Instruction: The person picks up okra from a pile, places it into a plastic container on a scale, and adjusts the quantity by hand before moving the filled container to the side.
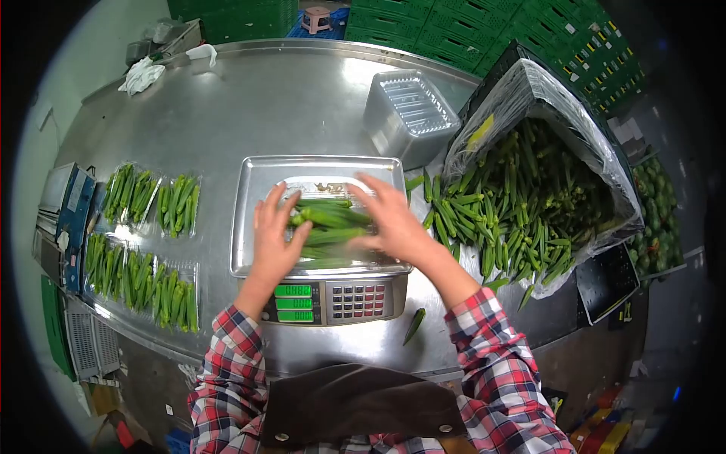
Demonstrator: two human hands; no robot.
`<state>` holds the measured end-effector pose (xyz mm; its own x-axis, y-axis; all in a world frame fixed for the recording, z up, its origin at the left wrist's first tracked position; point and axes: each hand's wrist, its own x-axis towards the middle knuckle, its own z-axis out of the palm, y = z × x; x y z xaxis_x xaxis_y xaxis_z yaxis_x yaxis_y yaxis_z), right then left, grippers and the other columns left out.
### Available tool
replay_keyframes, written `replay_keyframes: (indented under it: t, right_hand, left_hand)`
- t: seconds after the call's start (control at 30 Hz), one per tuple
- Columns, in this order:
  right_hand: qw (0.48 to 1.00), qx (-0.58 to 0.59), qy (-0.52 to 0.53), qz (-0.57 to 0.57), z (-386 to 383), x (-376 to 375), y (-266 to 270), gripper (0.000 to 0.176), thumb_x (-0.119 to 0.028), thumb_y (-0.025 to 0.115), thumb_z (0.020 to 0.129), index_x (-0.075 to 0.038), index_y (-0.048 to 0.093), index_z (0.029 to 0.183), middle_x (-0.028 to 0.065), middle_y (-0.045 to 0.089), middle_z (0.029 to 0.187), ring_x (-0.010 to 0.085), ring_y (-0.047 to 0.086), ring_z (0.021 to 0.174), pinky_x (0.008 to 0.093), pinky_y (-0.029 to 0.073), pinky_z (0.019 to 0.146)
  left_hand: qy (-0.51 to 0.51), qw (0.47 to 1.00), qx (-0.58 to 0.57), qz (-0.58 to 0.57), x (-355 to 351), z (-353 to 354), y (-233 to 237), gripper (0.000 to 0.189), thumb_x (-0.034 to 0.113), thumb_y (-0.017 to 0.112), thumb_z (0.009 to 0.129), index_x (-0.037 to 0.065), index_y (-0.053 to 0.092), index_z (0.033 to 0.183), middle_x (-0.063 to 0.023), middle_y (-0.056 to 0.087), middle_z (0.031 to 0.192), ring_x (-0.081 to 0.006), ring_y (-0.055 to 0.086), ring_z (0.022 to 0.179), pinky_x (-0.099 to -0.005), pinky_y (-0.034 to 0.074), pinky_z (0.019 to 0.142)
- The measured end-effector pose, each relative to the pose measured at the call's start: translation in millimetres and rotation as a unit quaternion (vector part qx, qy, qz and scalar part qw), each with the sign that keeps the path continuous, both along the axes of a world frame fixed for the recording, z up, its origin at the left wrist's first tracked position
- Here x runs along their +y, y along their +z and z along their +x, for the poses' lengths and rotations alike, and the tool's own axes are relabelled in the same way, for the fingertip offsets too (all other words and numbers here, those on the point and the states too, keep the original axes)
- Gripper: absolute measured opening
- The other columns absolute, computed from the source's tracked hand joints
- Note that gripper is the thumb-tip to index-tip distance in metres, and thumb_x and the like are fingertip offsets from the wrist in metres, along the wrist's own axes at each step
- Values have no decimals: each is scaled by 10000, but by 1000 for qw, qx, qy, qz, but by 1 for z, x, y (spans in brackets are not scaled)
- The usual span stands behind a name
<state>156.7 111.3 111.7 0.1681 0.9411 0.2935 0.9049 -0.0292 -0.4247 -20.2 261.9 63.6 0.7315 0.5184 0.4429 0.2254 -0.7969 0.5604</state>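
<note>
Flanking the okra [325, 219] from both sides, the left hand [274, 234] and right hand [395, 227] are positioned over the pan [249, 189] of the scale [325, 293]. The okra lies on the pan as a bundle, with pods running roughly crosswise between the hands. Left-hand fingers are spread and point away from the body; the thumb stands apart from them, at the near left end of the bundle. Right-hand fingers are also spread and curve inward over the right end; blur covers the thumb side, so firm contact cannot be told. Below the pan, the display [293, 303] shows three green-lit rows, left of the keypad [358, 300]. One loose pod [414, 326] rests on the table [302, 98], just beside the scale's right near corner. To the right, a heap [491, 227] of okra spills onto the table from a tipped crate [488, 85] lined with clear film [541, 87]. A stack [408, 113] of clear containers stands beyond the pan, near the crate. To the left, well apart from the scale, clear trays [197, 198] of okra lie in two rows.
</note>
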Motion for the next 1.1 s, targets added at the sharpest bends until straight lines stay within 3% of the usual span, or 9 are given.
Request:
replay_keyframes:
  t: [0.13, 0.2, 0.33, 0.6, 0.77, 0.87, 0.97, 1.1]
  right_hand:
    - [992, 43, -112, 35, 26, -49, 0, 644, -255, 706, 740, -73, 429, 1291, 141, 371, 1348, 305, 357, 1250, 396, 302, 1028]
    - [982, 86, -128, 108, 35, -74, -11, 496, -219, 675, 777, -42, 499, 1206, 165, 462, 1255, 326, 437, 1168, 393, 353, 981]
    - [963, 134, -207, 105, 28, -104, -24, 337, -175, 605, 842, -23, 545, 1137, 149, 508, 1197, 289, 488, 1116, 356, 378, 954]
    - [963, 164, -189, 101, 14, -103, -38, 288, -139, 582, 858, -23, 553, 1120, 130, 538, 1157, 262, 528, 1056, 336, 412, 908]
    - [971, 164, -156, 82, 10, -81, -41, 272, -90, 576, 835, -19, 571, 1097, 145, 572, 1071, 293, 538, 1022, 330, 420, 891]
    - [979, 135, -106, 107, 7, -49, -41, 301, -108, 593, 845, -7, 561, 1127, 126, 582, 1049, 221, 565, 964, 309, 438, 850]
    - [984, 96, -133, 67, -4, -7, -43, 410, -199, 617, 835, -34, 513, 1195, 159, 563, 1052, 269, 541, 990, 338, 428, 855]
    - [997, 60, -18, 36, -9, 12, -41, 298, -115, 610, 780, -23, 578, 1063, 153, 563, 996, 322, 507, 946, 389, 413, 836]
  left_hand:
    - [31, 996, -44, -73, 12, -24, 4, 416, 199, 592, 832, 31, 514, 1205, -141, 390, 1346, -313, 347, 1265, -423, 247, 1053]
    - [50, 993, -64, -92, 17, -35, 1, 398, 192, 583, 841, 30, 520, 1199, -135, 406, 1336, -312, 347, 1267, -409, 267, 1046]
    - [48, 990, -87, -97, 18, -49, 5, 368, 210, 542, 878, 16, 525, 1191, -144, 458, 1293, -310, 384, 1246, -399, 298, 1031]
    - [47, 987, -91, -125, 13, -59, 17, 368, 227, 538, 886, 9, 527, 1183, -163, 483, 1256, -303, 417, 1219, -376, 334, 1006]
    - [54, 990, -57, -121, 16, -66, 5, 366, 230, 538, 884, 7, 528, 1174, -167, 489, 1244, -297, 427, 1207, -374, 348, 996]
    - [33, 992, -42, -112, 20, -59, 5, 386, 234, 540, 879, 10, 512, 1192, -169, 480, 1259, -304, 415, 1215, -385, 331, 1009]
    - [-30, 999, -32, -22, 21, -24, -1, 417, 228, 543, 866, 25, 485, 1225, -175, 461, 1285, -329, 382, 1238, -408, 285, 1037]
    - [-73, 997, 35, -7, 17, 3, -13, 354, 196, 547, 850, 40, 521, 1166, -166, 472, 1274, -339, 374, 1247, -429, 265, 1043]
